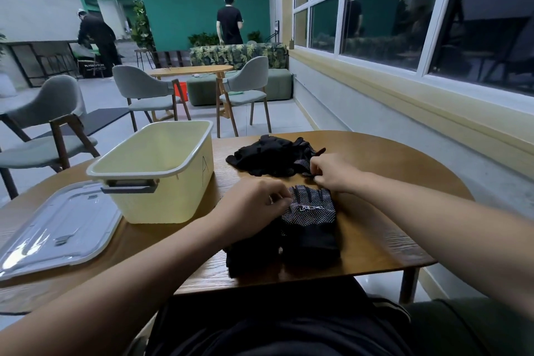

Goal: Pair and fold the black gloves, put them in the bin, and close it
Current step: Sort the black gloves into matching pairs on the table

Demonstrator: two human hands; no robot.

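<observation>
- The wooden table (390, 211) carries everything I see.
- The yellow bin (150, 153) stands open on its left part.
- The lid (57, 228) lies flat, left of the bin.
- The glove pile (271, 157) sits far, right of the bin.
- The dotted glove (312, 220) lies flat at the near edge.
- My left hand (257, 205) pinches its finger end.
- My right hand (332, 172) curls between glove and pile; I cannot tell what it grasps.

Both hands (254, 205) pinch glove (310, 214); bin (156, 170) open
</observation>
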